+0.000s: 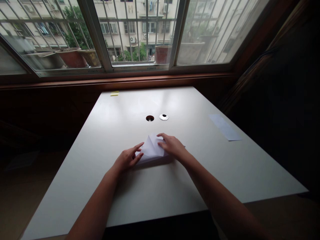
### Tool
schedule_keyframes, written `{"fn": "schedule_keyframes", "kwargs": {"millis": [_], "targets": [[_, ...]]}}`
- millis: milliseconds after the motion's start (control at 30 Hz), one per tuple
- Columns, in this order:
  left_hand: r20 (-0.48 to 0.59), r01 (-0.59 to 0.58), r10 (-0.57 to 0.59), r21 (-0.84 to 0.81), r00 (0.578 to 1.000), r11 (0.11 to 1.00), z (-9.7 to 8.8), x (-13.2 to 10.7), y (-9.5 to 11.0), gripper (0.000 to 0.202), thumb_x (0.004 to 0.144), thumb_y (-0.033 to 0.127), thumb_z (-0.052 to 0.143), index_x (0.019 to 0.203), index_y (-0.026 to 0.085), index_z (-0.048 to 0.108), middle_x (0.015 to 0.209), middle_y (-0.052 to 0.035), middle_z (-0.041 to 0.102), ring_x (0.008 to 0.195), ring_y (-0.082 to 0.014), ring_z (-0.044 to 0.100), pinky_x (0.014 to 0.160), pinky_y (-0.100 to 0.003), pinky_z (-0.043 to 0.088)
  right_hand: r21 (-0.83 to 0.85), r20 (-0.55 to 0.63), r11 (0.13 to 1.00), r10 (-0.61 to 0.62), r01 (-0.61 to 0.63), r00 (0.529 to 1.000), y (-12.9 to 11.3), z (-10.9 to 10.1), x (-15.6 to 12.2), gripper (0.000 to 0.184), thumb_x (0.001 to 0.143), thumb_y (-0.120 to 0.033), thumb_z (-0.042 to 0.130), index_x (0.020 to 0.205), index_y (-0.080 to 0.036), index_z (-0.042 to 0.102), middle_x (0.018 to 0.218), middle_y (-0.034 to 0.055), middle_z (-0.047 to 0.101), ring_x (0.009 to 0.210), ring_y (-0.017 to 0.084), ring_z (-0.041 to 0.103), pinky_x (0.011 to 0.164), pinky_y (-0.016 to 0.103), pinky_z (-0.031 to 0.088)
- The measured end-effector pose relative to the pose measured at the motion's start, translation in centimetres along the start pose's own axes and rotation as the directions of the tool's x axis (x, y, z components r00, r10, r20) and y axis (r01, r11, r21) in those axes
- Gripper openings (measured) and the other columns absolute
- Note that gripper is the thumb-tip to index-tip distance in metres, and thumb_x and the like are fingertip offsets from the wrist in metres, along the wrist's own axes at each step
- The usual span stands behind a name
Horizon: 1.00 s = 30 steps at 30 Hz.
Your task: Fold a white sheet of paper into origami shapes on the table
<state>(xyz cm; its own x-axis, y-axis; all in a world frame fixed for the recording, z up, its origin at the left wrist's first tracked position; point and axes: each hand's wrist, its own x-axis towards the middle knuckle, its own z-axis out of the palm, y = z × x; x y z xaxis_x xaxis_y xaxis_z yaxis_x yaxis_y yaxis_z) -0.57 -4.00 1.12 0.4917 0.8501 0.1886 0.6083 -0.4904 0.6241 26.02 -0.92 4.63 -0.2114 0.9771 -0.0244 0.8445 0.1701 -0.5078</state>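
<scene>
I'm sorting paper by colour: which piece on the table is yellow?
The small slip at the table's far left corner; the folded paper and flat sheet look whitish.

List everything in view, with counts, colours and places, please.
Window: one, grey-framed, ahead.
Sill: one, brown, under the window.
Bars: many, grey, outside.
Pots: several, reddish and greyish, outside.
Greenery: several clumps, green, outside.
Building: at least one, pale, beyond the bars.
Table: one, white, below the sill.
Folded paper: one, white, mid-table.
Loose paper: one, pale, table's right side.
Small slip: at least one, yellow, table's far-left corner.
Round hole: one, dark, in the table.
Ring: one, silvery, right of the hole.
Cloth: apparently one, dark, far right.
Sheet-like patch: one, dim grey, lower left.
Left hand: one, bare, at the folded paper's left.
Right hand: one, bare, on the folded paper's right.
Forearms: two, bare, reaching in from below.
</scene>
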Motion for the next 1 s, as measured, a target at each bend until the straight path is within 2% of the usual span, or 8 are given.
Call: {"fn": "schedule_keyframes", "kwargs": {"millis": [100, 233, 367, 500, 600, 700, 900, 1000], "targets": [[0.009, 0.016, -0.017, 0.031, 1.0, 0.999, -0.2, -0.1, 0.3, 0.055, 0.095, 0.041, 0.049, 0.148, 0.028, 0.037, 0.106, -0.0033, 0.073, 0.054, -0.0081, 0.054, 0.061, -0.022, 0.047, 0.029, 0.006, 0.998, 0.059, -0.059, 0.998, 0.7, 0.1, 0.3, 0.037, 0.087, -0.033, 0.059, 0.124, -0.031, 0.059, 0.105, 0.0065, 0.071, 0.096, 0.024, 0.066, 0.078, 0.03, 0.045], [-0.002, 0.038, -0.038, 0.033, 0.999, 0.999, -0.3, -0.1, 0.9, 0.057, 0.096, 0.041, 0.048, 0.149, 0.03, 0.033, 0.096, 0.0009, 0.074, 0.053, -0.0085, 0.053, 0.059, -0.02, 0.043, 0.106, 0.013, 0.991, 0.078, -0.079, 0.997, 1.6, 0.1, 0.6, 0.035, 0.085, -0.035, 0.061, 0.12, -0.031, 0.062, 0.101, 0.0044, 0.07, 0.091, 0.021, 0.065, 0.076, 0.028, 0.045], [-0.006, 0.08, -0.08, -0.045, 0.997, 0.996, -0.4, 0.1, 1.2, 0.053, 0.097, 0.042, 0.045, 0.148, 0.028, 0.036, 0.084, 0.003, 0.071, 0.056, -0.0091, 0.053, 0.061, -0.02, 0.042, 0.159, 0.017, 0.983, 0.084, -0.086, 0.996, 2.3, 0.0, 1.2, 0.036, 0.083, -0.036, 0.063, 0.118, -0.031, 0.064, 0.101, 0.0034, 0.069, 0.091, 0.02, 0.064, 0.077, 0.027, 0.045], [-0.009, 0.178, -0.18, -0.109, 0.984, 0.978, -0.8, 0.7, 1.1, 0.048, 0.098, 0.043, 0.04, 0.144, 0.027, 0.044, 0.072, 0.0035, 0.067, 0.059, -0.0114, 0.056, 0.064, -0.022, 0.043, 0.157, 0.041, 0.983, 0.087, -0.092, 0.995, 2.5, -0.3, 1.5, 0.036, 0.083, -0.035, 0.064, 0.118, -0.03, 0.064, 0.103, 0.004, 0.068, 0.093, 0.02, 0.063, 0.079, 0.028, 0.046], [-0.031, 0.223, -0.231, -0.159, 0.973, 0.962, -0.9, 1.4, 0.8, 0.045, 0.095, 0.045, 0.046, 0.135, 0.025, 0.054, 0.095, -0.0031, 0.071, 0.078, -0.0157, 0.064, 0.075, -0.027, 0.049, 0.153, 0.039, 0.984, 0.088, -0.093, 0.995, 2.5, -0.5, 1.3, 0.035, 0.084, -0.035, 0.063, 0.118, -0.03, 0.064, 0.104, 0.0042, 0.068, 0.091, 0.02, 0.064, 0.079, 0.029, 0.046], [-0.047, 0.241, -0.256, -0.218, 0.965, 0.946, -0.9, 2.3, 0.7, 0.043, 0.093, 0.044, 0.049, 0.129, 0.022, 0.059, 0.116, -0.0087, 0.068, 0.099, -0.0205, 0.064, 0.086, -0.033, 0.052, 0.148, 0.03, 0.986, 0.075, -0.078, 0.997, 2.6, -0.5, 1.1, 0.035, 0.084, -0.035, 0.063, 0.118, -0.03, 0.065, 0.102, 0.004, 0.069, 0.09, 0.02, 0.064, 0.078, 0.029, 0.047], [0.043, 0.297, -0.296, -0.254, 0.954, 0.921, -0.5, 4.8, 1.6, 0.052, 0.089, 0.044, 0.056, 0.136, 0.021, 0.052, 0.129, -0.0122, 0.061, 0.116, -0.0245, 0.059, 0.1, -0.039, 0.048, 0.153, 0.017, 0.987, 0.053, -0.055, 0.998, 2.7, -0.6, 0.9, 0.034, 0.085, -0.034, 0.062, 0.118, -0.029, 0.065, 0.102, 0.0044, 0.07, 0.09, 0.02, 0.064, 0.078, 0.028, 0.047], [0.12, 0.377, -0.358, -0.272, 0.926, 0.885, -0.4, 6.4, 2.3, 0.058, 0.088, 0.047, 0.058, 0.14, 0.022, 0.046, 0.13, -0.0143, 0.06, 0.114, -0.0261, 0.06, 0.099, -0.041, 0.047, 0.152, 0.009, 0.987, 0.045, -0.046, 0.999, 2.7, -0.5, 0.9, 0.034, 0.085, -0.035, 0.062, 0.119, -0.029, 0.065, 0.101, 0.0046, 0.07, 0.089, 0.02, 0.064, 0.078, 0.028, 0.047]]}}
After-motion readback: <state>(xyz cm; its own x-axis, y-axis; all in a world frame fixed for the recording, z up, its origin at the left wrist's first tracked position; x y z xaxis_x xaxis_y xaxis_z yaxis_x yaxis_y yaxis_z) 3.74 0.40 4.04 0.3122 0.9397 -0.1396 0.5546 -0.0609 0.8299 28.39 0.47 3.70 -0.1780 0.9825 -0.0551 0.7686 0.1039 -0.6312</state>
